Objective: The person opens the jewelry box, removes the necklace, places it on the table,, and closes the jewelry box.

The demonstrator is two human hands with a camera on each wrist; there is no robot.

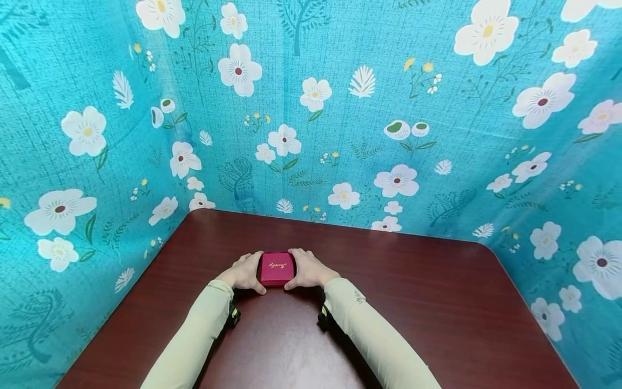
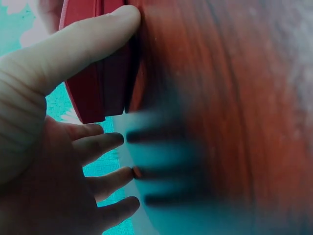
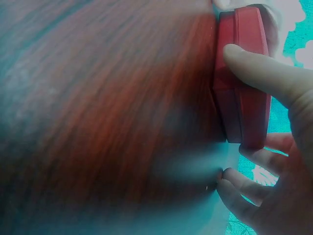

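In the head view a small, dark red jewelry box [image 1: 277, 268] sits on the brown table, its lid down. Gold lettering on top reads upside down. My left hand [image 1: 247, 272] holds its left side and my right hand [image 1: 308, 268] its right side. From the left wrist, the left thumb [image 2: 93, 41] lies across the box's near face, while the other fingers spread toward its far side. The right wrist view has the right thumb [image 3: 254, 68] pressed to the near face as well, with the index finger by the far edge. The box's underside is hidden.
The dark brown wooden table [image 1: 413, 302] has rounded far corners. A turquoise floral cloth [image 1: 340, 135] hangs along its back and both sides. Pale sleeves cover both forearms, and a small black device [image 1: 233, 315] sits under the left wrist.
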